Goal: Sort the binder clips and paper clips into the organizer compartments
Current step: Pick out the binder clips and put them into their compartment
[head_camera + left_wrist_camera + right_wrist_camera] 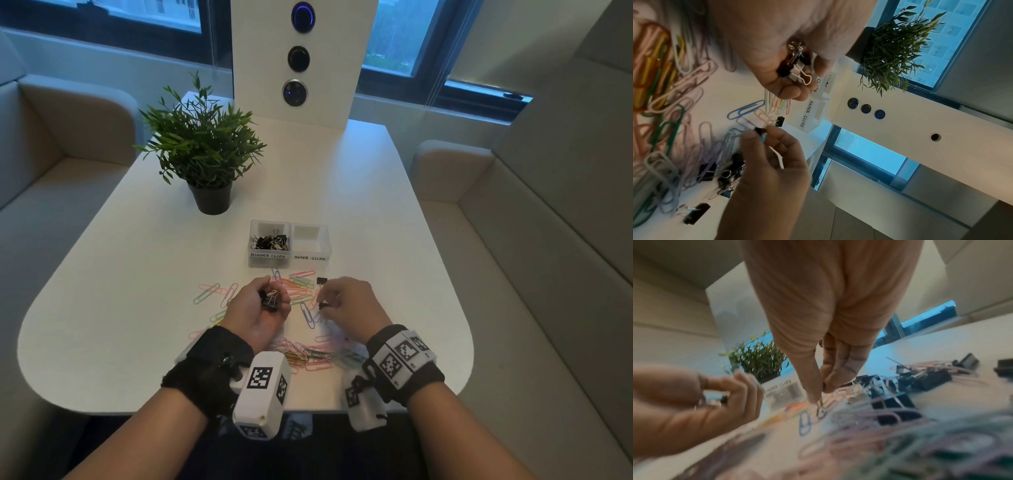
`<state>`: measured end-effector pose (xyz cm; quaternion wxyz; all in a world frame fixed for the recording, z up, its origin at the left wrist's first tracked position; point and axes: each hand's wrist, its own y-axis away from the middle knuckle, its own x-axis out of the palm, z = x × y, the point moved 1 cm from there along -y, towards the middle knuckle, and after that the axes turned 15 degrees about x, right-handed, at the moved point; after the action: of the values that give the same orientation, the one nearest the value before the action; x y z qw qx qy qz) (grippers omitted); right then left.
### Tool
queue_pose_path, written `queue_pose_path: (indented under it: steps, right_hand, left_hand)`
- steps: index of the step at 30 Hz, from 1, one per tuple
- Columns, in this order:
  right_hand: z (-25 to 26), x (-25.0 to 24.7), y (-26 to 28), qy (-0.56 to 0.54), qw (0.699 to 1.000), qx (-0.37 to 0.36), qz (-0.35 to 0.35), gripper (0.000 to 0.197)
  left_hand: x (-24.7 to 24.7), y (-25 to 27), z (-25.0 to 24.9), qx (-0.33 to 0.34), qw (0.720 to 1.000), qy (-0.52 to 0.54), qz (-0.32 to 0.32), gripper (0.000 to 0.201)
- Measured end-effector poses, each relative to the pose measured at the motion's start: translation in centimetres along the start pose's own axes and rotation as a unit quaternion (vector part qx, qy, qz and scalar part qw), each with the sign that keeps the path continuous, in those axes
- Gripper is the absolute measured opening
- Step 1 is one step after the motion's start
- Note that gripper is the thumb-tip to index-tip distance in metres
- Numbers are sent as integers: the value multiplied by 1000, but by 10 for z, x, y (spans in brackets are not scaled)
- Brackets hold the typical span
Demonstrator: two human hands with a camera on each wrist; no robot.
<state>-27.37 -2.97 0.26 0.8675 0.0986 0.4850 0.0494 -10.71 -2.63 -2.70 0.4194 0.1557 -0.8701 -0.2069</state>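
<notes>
Both hands hover low over the white desk [102,274], just in front of the organizer [289,262]. The left hand [255,310] is turned palm up, fingers curled round a small clutch of black binder clips [270,301] with silver wire handles. The right hand [346,306] is palm down, thumb and fingertips pinching one small black binder clip [322,305] just above the scatter. Labels on the clear organizer read "BINDER CLIPS" on its left compartment and "PAPER CLIPS" on its right. The left compartment holds a heap of black binder clips [270,241]; I see nothing in the right one. In front of the organizer, around and under the hands, pastel paper clips [209,293] lie spread out: pink, green, blue, yellow. One black binder clip [321,281] sits on the desk just before the "PAPER CLIPS" label.
</notes>
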Motion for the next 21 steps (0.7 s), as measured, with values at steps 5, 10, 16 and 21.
queue_pose_path:
  steps: [5, 10, 16, 21]
  right_hand:
    - [20, -16, 5, -159, 986, -12, -46, 11]
    - [46, -12, 12, -196, 979, -48, -2, 16]
    - [23, -17, -2, -167, 983, 0, -83, 17]
    - [-11, -17, -28, -74, 985, 97, -123, 24]
  left_hand:
    - [1, 1, 4, 2, 1000, 17, 11, 21]
    - [6, -4, 9, -26, 990, 124, 54, 10]
    - [7, 0, 4, -67, 994, 71, 49, 26]
    - [4, 5, -7, -82, 980, 181, -13, 24]
